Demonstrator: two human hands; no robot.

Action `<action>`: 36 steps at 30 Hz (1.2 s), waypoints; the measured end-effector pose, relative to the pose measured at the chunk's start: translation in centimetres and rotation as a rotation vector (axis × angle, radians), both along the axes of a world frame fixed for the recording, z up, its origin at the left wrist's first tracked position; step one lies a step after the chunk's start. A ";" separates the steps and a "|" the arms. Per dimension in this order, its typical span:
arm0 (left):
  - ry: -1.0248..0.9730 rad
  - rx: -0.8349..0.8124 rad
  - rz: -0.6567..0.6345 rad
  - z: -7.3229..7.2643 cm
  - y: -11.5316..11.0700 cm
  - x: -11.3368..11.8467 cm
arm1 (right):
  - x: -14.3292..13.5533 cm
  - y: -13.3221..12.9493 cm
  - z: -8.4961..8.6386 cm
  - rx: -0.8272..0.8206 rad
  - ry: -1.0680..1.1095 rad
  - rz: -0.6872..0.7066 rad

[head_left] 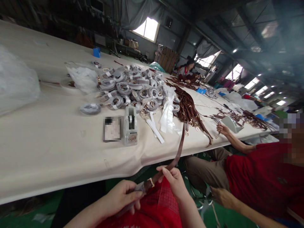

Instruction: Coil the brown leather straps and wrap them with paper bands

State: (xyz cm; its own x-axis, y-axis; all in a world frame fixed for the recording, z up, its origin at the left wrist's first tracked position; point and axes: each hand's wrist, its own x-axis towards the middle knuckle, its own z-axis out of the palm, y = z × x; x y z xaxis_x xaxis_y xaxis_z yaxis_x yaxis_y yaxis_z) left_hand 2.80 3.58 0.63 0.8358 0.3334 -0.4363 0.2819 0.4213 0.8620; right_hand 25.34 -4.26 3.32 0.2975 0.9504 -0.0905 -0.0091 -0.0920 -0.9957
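Note:
A brown leather strap (180, 151) with a gold buckle (150, 182) stretches between my hands above my lap. My left hand (127, 196) is closed around its end, where clear plastic wrap covers the strap. Past the buckle, my right hand (172, 179) pinches the strap between thumb and fingers. From there it runs up over the table edge to a heap of brown straps (188, 109) with gold clasps. Near the table's front stand a tape dispenser (131, 126) and, right of it, white paper strips (155, 128).
Coiled straps in clear plastic (133, 85) are piled mid-table (59, 152). Clear plastic bags (167, 114) lie beside them. A large plastic bag (16, 79) sits at the left. A co-worker in red (258, 171) sits close on my right; another person (187, 71) is further back.

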 end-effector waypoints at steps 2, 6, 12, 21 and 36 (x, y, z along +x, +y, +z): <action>-0.022 0.016 0.018 -0.1 0.1 0.0 | -0.1 -0.2 0.2 -0.014 -0.001 0.016; -0.039 0.011 0.017 -0.3 0.2 0.2 | -0.8 0.0 0.4 -0.041 -0.016 0.038; -0.062 -0.017 0.034 -0.4 -0.2 0.2 | -1.3 0.4 -0.4 -0.014 -0.053 -0.008; -0.049 -0.092 0.037 -0.4 -0.3 0.1 | -0.8 -0.3 0.6 0.037 -0.155 0.020; 0.027 -0.022 -0.041 0.0 -0.1 -0.1 | -0.3 -0.4 1.0 0.036 -0.198 -0.031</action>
